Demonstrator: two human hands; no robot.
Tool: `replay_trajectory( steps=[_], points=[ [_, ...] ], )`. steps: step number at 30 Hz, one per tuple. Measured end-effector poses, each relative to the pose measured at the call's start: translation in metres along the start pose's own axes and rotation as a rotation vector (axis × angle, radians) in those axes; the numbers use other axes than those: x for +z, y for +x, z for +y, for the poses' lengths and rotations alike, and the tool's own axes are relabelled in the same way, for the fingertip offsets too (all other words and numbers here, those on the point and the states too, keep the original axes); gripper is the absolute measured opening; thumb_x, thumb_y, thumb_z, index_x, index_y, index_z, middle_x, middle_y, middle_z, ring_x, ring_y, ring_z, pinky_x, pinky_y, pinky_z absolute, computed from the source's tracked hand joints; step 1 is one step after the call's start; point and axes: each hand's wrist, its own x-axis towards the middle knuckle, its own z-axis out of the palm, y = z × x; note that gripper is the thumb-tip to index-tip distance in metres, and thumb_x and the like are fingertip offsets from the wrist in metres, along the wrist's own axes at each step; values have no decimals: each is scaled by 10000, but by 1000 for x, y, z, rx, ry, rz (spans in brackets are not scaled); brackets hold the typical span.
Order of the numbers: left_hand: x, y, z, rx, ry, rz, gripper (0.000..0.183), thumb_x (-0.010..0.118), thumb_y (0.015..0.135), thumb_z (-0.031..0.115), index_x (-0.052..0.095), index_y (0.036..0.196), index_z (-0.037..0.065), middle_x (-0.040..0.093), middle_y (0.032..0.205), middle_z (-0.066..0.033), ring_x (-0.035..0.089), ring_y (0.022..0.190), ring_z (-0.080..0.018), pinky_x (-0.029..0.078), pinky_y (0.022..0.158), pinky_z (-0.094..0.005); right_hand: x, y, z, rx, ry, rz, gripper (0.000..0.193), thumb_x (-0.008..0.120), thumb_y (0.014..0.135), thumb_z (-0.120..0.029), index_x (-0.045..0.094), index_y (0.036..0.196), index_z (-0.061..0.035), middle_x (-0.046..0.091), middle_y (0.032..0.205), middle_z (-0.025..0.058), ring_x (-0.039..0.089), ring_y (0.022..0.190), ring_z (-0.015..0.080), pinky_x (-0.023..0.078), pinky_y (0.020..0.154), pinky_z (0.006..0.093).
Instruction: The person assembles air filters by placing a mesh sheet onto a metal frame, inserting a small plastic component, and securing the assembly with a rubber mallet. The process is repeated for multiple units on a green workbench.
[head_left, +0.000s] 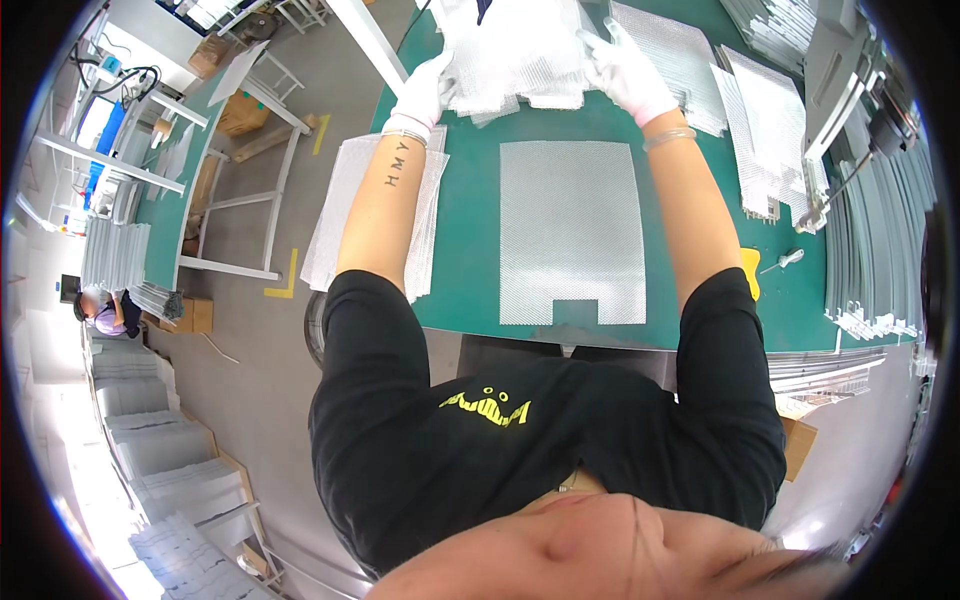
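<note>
At the far edge of the green table, a thick bundle of white mesh sheets lies between my two hands. My left hand, in a white glove, grips the bundle's left side, with its fingertips partly hidden. On the right side my right hand, also gloved, holds the edge with thumb and fingers partly spread. The bundle's near edge is ragged, with sheets out of line. Closer to me a single mesh sheet with a notch in its near edge lies flat on the table.
More mesh sheets lie under my left forearm, overhanging the green table. Other mesh stacks stand right of the bundle. A screwdriver and a yellow object lie near a machine arm. Grey strips line the right side.
</note>
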Motion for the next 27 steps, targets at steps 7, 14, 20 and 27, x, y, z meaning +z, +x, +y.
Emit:
replay_trajectory(
  steps=[7, 14, 20, 27],
  points=[
    [4, -29, -20, 81, -64, -267, 368, 613, 944, 111, 527, 1276, -22, 648, 1034, -84, 631, 929, -187, 532, 809, -293, -5, -31, -33, 177, 132, -173, 900, 590, 836, -48, 80, 1575, -112, 555, 1369, 152, 597, 1046, 192, 509, 893, 307],
    [31, -90, -18, 825, 776, 54, 524, 692, 872, 40, 497, 1353, -34, 639, 999, -50, 608, 880, -105, 520, 784, -243, -2, -77, -35, -13, -231, 104, 928, 630, 827, -44, 100, 1582, -139, 552, 1328, 162, 575, 870, 132, 517, 778, 274],
    [44, -250, -64, 535, 698, 54, 706, 678, 839, 22, 345, 1458, -41, 608, 946, -50, 590, 784, -90, 533, 721, -247, 29, -206, -128, 117, -578, 223, 713, 666, 818, -97, 417, 1486, -97, 660, 1001, 68, 537, 695, 127, 509, 705, 273],
    [18, -324, -159, 237, 855, 101, 829, 742, 786, 111, 315, 1483, -22, 592, 965, -61, 512, 677, -95, 488, 668, -249, 46, -325, -120, 315, -656, 112, 476, 696, 798, -74, 594, 1262, -44, 544, 878, 66, 514, 632, 147, 481, 636, 275]
  ],
)
